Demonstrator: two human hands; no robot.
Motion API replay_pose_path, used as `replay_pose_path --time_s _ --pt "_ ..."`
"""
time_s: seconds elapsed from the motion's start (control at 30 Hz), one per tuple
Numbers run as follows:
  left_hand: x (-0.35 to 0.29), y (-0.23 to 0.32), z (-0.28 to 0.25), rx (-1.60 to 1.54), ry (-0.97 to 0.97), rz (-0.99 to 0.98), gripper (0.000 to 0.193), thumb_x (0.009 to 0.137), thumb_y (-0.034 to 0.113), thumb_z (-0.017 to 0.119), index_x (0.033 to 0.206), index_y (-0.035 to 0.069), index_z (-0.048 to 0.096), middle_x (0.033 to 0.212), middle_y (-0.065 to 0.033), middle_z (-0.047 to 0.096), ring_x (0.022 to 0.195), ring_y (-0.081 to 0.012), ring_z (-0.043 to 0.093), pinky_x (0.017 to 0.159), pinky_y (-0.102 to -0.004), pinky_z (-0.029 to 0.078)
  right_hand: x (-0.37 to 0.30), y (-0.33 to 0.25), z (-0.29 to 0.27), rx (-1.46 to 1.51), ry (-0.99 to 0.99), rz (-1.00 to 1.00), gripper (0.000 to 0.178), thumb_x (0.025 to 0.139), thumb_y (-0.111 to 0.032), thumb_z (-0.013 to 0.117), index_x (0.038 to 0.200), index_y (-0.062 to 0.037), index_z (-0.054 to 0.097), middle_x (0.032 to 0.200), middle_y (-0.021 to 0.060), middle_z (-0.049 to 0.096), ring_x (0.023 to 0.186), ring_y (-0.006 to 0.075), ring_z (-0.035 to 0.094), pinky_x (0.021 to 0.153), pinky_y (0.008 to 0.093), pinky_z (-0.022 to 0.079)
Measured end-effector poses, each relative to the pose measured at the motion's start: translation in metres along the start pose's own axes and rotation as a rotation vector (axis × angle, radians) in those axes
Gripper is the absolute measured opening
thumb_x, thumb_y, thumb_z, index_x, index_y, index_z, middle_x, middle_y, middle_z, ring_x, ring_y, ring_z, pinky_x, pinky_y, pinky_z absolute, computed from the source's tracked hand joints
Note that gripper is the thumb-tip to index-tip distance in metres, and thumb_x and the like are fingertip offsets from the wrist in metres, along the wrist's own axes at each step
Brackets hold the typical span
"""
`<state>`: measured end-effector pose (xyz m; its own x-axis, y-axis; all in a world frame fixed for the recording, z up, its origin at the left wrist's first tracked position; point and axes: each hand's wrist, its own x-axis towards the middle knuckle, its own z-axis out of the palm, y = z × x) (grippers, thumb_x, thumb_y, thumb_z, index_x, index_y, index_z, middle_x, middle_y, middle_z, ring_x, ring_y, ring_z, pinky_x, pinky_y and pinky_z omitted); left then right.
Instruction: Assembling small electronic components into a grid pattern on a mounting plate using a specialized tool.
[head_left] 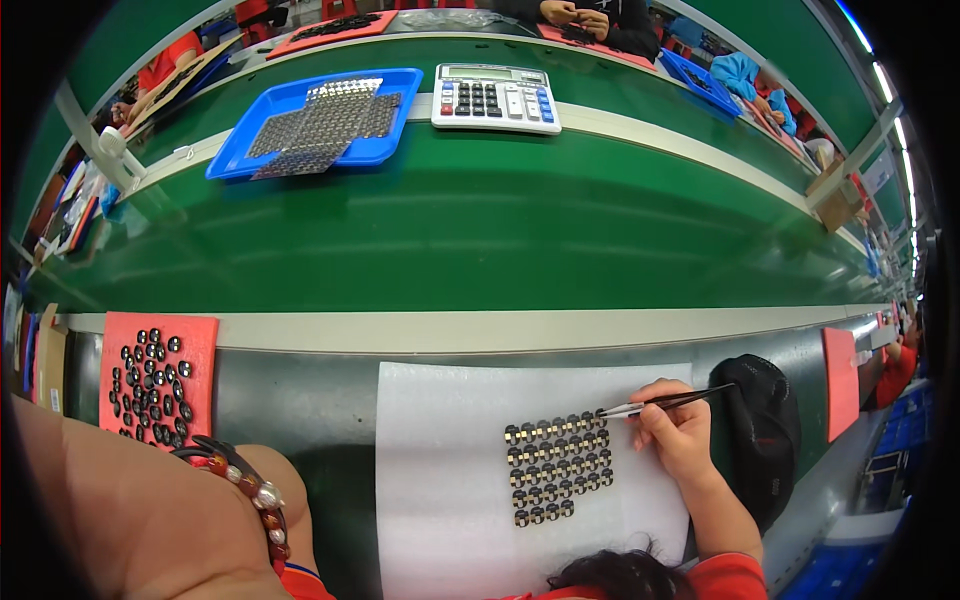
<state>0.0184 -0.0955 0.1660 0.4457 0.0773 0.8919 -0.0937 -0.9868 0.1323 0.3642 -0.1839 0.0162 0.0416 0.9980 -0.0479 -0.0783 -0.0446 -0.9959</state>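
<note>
**Tweezers (700, 393) at the End of the Top Row**

My right hand (675, 440), right of centre in the lower half of the frame, is closed around the tweezers, thumb and fingers pinching the shaft. Their tips meet the right end of the top row of small black-and-gold parts (562, 469); I can't tell whether they grip one. The parts lie in five rows on a white sheet (440, 480) at lower centre, the bottom row shorter than the others.

My left hand (150, 500) looms close to the lens at lower left, a beaded bracelet (268, 497) around the wrist. Its fingers don't show, so I can't tell how open it is or whether it holds anything. Just above it, a red pad (200, 340) carries scattered black oval pieces (152, 381).

A black bundle (765, 440) lies right of my right hand. Across the upper part of the frame, a blue tray (225, 155) holding perforated sheets (325, 125) sits left of a calculator (495, 98).
</note>
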Motion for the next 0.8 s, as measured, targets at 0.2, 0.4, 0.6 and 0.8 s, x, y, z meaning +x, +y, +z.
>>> replay_pose_path --time_s 0.2,0.4,0.6,0.8 --pt "0.006 0.004 -0.004 -0.048 -0.088 -0.013 0.01 0.079 0.009 0.054 0.078 0.009 0.064 0.096 -0.0073 0.065 0.088 -0.0144 0.061 0.08 -0.0327 0.043 0.004 -0.002 0.002 -0.004 -0.016 0.009 0.015 0.088 -0.004 0.058 0.1 0.0036 0.059 0.081 0.0109 0.063 0.058 0.0087 0.055 0.053 0.0216 0.047" --pt "-0.008 0.02 -0.027 -0.071 -0.191 0.022 0.011 0.078 0.008 0.054 0.077 0.009 0.064 0.095 -0.007 0.066 0.088 -0.0136 0.061 0.08 -0.0318 0.043 0.004 0.0 0.0 -0.011 -0.014 -0.004 0.015 0.088 -0.005 0.058 0.101 0.0031 0.059 0.082 0.0108 0.063 0.058 0.0081 0.054 0.053 0.0217 0.047" --pt "-0.059 0.056 -0.111 -0.092 -0.312 0.061 0.011 0.078 0.007 0.054 0.076 0.008 0.065 0.094 -0.0067 0.066 0.087 -0.0129 0.062 0.08 -0.0308 0.044 0.002 0.0 0.001 -0.014 -0.019 -0.008 0.016 0.088 -0.006 0.058 0.101 0.0029 0.059 0.082 0.0108 0.063 0.058 0.0076 0.054 0.053 0.0217 0.047" --pt "-0.011 0.036 -0.074 -0.119 -0.439 0.107 0.012 0.077 0.006 0.053 0.076 0.008 0.065 0.093 -0.0064 0.067 0.087 -0.0121 0.063 0.081 -0.0298 0.045 0.003 0.0 0.004 -0.024 -0.025 -0.001 0.016 0.089 -0.006 0.058 0.102 0.0025 0.059 0.082 0.0103 0.063 0.059 0.0073 0.054 0.053 0.0212 0.047"
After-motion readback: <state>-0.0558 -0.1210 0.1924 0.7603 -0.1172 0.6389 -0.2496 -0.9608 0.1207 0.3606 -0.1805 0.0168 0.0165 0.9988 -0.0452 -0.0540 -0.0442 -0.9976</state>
